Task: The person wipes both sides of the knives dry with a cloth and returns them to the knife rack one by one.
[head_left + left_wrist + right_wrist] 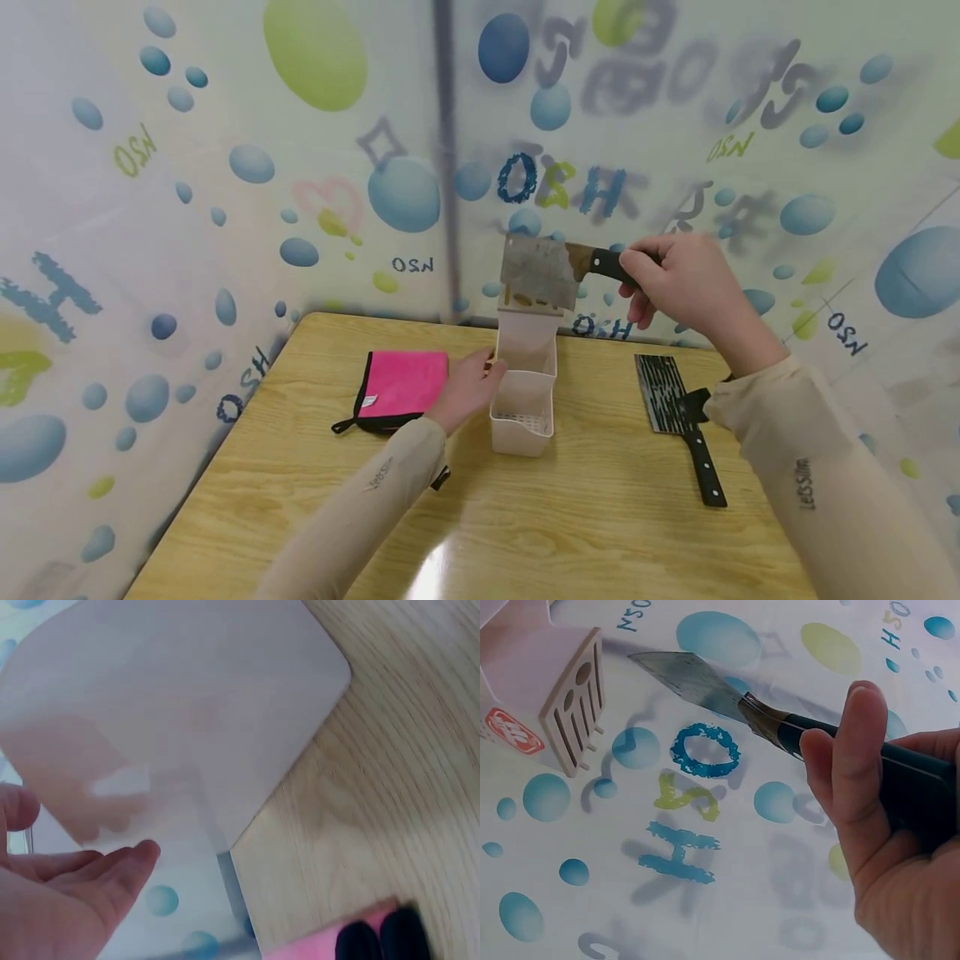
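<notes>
My right hand grips the black handle of a cleaver with a worn grey blade. In the head view the blade overlaps the slotted top of a cream tiered plastic knife holder. The right wrist view shows a gap between the blade and the slots. My left hand is at the holder's left side, its fingers fairly straight. In the left wrist view, the fingertips lie right at the edge of the holder's smooth side wall.
A folded pink cloth item with black edging and a loop lies left of the holder. To the right lies a second cleaver, black with pale streaks, near my right sleeve. A patterned curtain-like wall rises behind the wooden table.
</notes>
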Tool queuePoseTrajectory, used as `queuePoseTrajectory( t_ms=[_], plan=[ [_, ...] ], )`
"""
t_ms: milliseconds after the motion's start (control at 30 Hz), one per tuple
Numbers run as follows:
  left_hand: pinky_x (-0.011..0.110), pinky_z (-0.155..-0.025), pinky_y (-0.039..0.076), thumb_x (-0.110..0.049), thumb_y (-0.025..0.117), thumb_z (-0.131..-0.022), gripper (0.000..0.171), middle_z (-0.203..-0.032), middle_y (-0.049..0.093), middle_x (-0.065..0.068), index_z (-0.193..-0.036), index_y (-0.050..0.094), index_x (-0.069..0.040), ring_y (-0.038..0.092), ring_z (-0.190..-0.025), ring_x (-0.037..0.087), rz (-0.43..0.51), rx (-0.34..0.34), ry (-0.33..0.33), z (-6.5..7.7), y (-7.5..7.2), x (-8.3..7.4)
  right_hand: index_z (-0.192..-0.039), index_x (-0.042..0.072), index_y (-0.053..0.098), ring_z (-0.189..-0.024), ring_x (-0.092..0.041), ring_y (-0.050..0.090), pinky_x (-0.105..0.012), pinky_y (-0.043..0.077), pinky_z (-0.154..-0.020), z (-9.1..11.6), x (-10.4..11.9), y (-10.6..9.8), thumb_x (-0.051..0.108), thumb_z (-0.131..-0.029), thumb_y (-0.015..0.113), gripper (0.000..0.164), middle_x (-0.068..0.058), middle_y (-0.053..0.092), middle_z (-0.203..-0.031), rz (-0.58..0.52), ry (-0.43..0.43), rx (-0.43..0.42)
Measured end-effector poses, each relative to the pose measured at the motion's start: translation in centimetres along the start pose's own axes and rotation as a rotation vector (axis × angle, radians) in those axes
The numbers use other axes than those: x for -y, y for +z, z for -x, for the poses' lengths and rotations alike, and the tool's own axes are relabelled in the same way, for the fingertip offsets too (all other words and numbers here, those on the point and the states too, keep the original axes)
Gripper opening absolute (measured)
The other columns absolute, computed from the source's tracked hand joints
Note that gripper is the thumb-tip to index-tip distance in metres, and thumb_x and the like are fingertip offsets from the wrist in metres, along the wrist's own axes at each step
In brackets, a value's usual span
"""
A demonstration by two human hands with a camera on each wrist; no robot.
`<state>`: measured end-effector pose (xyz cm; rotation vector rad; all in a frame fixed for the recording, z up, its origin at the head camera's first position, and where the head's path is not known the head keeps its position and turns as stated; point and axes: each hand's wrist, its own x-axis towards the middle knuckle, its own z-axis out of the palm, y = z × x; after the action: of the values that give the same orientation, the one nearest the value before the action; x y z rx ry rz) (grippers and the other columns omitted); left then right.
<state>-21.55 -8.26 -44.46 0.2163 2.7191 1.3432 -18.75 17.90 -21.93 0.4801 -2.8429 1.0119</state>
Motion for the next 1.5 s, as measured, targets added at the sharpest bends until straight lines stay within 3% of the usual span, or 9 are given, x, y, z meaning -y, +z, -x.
queuePoseTrajectory(
  t_ms=[133, 233, 433, 600, 733, 967, 1267, 1400, 1500],
  plan=[
    [0.052, -0.111, 0.049, -0.027, 0.048, -0.11, 0.049, -0.151, 0.054, 0.02, -0.151, 0.048, 0.0, 0.057, -0.134, 0.037, 0.01, -0.018, -0.026, -0.3, 0.6, -0.5, -0.104, 0.001, 0.075, -0.055, -0.017, 0.07, -0.045, 0.059, -0.086, -0.5, 0.4, -0.4, 0.026, -0.109, 0.046, 0.038, -0.001, 0.073, -0.073, 0.016, 0.003, -0.008],
    [0.051, -0.111, 0.049, -0.024, 0.049, -0.11, 0.047, -0.15, 0.055, 0.019, -0.15, 0.049, 0.0, 0.057, -0.133, 0.037, 0.02, -0.031, -0.023, -0.5, 1.0, -0.4, -0.103, 0.001, 0.075, -0.055, -0.018, 0.07, -0.047, 0.058, -0.089, -0.8, 0.7, -0.5, 0.025, -0.109, 0.047, 0.038, -0.002, 0.072, -0.071, 0.007, 0.017, -0.011],
    [0.052, -0.11, 0.049, -0.019, 0.051, -0.109, 0.039, -0.142, 0.062, 0.018, -0.142, 0.057, -0.001, 0.059, -0.13, 0.036, 0.033, -0.089, -0.024, -0.8, 1.9, -0.3, -0.1, 0.0, 0.075, -0.053, -0.019, 0.069, -0.028, 0.059, -0.07, -1.5, 1.0, -0.7, 0.022, -0.107, 0.048, 0.036, -0.003, 0.071, -0.069, 0.034, 0.012, -0.026],
    [0.055, -0.108, 0.049, -0.016, 0.05, -0.107, 0.033, -0.132, 0.066, 0.021, -0.134, 0.062, 0.001, 0.06, -0.126, 0.039, 0.077, -0.141, -0.024, -0.8, 2.6, -0.7, -0.101, 0.001, 0.075, -0.052, -0.018, 0.068, -0.035, 0.058, -0.073, -2.2, 1.3, -0.8, 0.022, -0.106, 0.045, 0.038, -0.002, 0.071, -0.068, 0.078, 0.014, -0.016],
    [0.056, -0.106, 0.051, -0.017, 0.051, -0.108, 0.035, -0.128, 0.066, 0.021, -0.136, 0.062, 0.0, 0.061, -0.123, 0.039, 0.107, -0.16, -0.049, -0.5, 2.8, -0.9, -0.099, 0.0, 0.076, -0.052, -0.018, 0.068, -0.037, 0.058, -0.069, -2.8, 1.6, -0.8, 0.021, -0.106, 0.043, 0.04, -0.003, 0.071, -0.067, 0.11, 0.015, 0.0],
    [0.052, -0.099, 0.056, -0.018, 0.053, -0.107, 0.04, -0.125, 0.068, 0.018, -0.145, 0.06, -0.006, 0.064, -0.113, 0.033, 0.145, -0.194, -0.087, -0.2, 3.0, -0.8, -0.081, 0.003, 0.072, -0.053, -0.019, 0.068, -0.035, 0.056, -0.063, -3.7, 2.2, -0.6, 0.021, -0.106, 0.041, 0.044, -0.005, 0.07, -0.063, 0.131, 0.039, 0.041],
    [0.05, -0.098, 0.057, -0.017, 0.055, -0.106, 0.043, -0.125, 0.068, 0.02, -0.147, 0.058, -0.006, 0.065, -0.111, 0.033, 0.147, -0.227, -0.071, -0.1, 3.2, -0.8, -0.07, 0.002, 0.066, -0.052, -0.02, 0.068, -0.036, 0.055, -0.06, -4.8, 3.2, -0.5, 0.021, -0.105, 0.039, 0.048, -0.007, 0.069, -0.061, 0.167, 0.075, 0.075],
    [0.05, -0.101, 0.055, -0.019, 0.053, -0.107, 0.044, -0.13, 0.067, 0.019, -0.15, 0.055, -0.007, 0.064, -0.116, 0.033, 0.17, -0.213, -0.084, 0.0, 3.2, -0.8, -0.071, 0.001, 0.067, -0.053, -0.019, 0.07, -0.039, 0.056, -0.065, -5.5, 3.5, -0.6, 0.021, -0.105, 0.038, 0.049, -0.007, 0.07, -0.061, 0.181, 0.112, 0.105],
    [0.05, -0.102, 0.055, -0.019, 0.053, -0.107, 0.045, -0.131, 0.066, 0.018, -0.15, 0.055, -0.008, 0.064, -0.116, 0.033, 0.18, -0.21, -0.085, 0.0, 3.1, -0.7, -0.072, 0.001, 0.068, -0.054, -0.02, 0.071, -0.045, 0.058, -0.078, -6.0, 3.7, -0.6, 0.022, -0.106, 0.038, 0.049, -0.007, 0.07, -0.062, 0.165, 0.143, 0.119]
  ],
)
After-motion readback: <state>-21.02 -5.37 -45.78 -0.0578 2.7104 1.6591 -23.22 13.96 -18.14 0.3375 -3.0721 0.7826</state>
